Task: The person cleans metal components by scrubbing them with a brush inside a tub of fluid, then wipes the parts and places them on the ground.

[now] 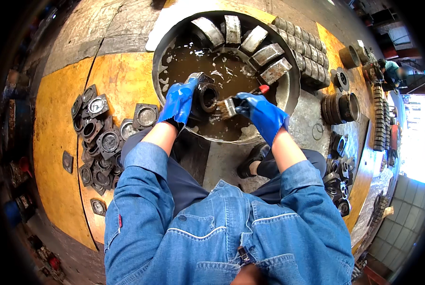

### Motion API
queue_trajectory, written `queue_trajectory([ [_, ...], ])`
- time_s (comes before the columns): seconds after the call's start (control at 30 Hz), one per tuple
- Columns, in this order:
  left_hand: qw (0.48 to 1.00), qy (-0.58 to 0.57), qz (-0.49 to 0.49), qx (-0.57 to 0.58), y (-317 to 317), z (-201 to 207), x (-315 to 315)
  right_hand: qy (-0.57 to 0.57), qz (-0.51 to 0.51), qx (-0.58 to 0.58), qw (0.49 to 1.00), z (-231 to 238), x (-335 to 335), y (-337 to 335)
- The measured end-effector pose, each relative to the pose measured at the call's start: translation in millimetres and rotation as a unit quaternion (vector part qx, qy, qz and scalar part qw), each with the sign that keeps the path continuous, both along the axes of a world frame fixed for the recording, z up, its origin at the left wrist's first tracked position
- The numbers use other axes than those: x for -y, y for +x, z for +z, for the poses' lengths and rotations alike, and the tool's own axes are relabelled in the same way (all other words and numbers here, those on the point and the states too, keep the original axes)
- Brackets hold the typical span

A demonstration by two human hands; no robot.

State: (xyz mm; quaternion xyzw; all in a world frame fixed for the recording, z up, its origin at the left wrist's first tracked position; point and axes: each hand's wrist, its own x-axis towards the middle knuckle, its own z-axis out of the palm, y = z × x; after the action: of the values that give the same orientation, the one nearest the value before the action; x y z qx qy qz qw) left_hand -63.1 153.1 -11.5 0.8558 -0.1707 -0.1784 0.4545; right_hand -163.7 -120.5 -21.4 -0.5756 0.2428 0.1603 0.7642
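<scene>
Blue gloves cover both my hands, which are over a large round metal tub [292,92] of murky brown liquid. In my left hand [179,100] is a dark, wet metal housing [206,96] with a round bore facing right. My right hand [261,113] is closed around a paintbrush [228,109]; a red handle end sticks out beyond the glove. The bristles are close beside the bore; whether they touch it I cannot tell. Several block-shaped metal parts [232,29] stand along the tub's far and right inner wall.
Square metal flanges with round openings [109,141] lie heaped on the yellow board at left. Behind the tub at right are rows of cylindrical metal parts [307,52]. More rings [349,107] and dark parts [338,183] lie at right. Far right, a person [393,73] is visible.
</scene>
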Motion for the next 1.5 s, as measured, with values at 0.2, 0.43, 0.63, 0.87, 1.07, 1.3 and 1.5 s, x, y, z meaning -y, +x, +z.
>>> queue_trajectory([
  [0.2,0.996,0.064,-0.029,0.051,2.4,2.0,1.8,-0.005,-0.124,-0.070,0.990,-28.2,9.9,-26.2],
  [0.43,0.997,0.058,0.012,-0.051,4.0,14.9,5.3,0.127,-0.216,-0.156,0.955,-16.0,-3.7,10.8],
  [0.63,1.000,-0.010,-0.013,0.014,2.5,3.1,7.4,0.327,-0.243,-0.256,0.876,-41.3,-30.9,46.6],
  [0.87,0.998,-0.033,0.038,-0.026,1.1,2.6,9.6,-0.136,0.113,0.048,0.983,22.5,-37.6,31.1],
  [1.07,0.991,0.043,-0.044,0.116,-0.7,4.9,6.1,-0.563,0.192,0.364,0.717,10.7,-44.6,36.6],
  [1.3,0.992,-0.084,0.062,-0.066,-1.3,7.6,8.1,-0.069,0.023,0.099,0.992,29.8,-48.5,13.2],
  [1.5,0.994,0.071,-0.032,0.078,3.1,4.3,-0.6,-0.233,0.057,0.089,0.967,60.8,-62.9,41.2],
])
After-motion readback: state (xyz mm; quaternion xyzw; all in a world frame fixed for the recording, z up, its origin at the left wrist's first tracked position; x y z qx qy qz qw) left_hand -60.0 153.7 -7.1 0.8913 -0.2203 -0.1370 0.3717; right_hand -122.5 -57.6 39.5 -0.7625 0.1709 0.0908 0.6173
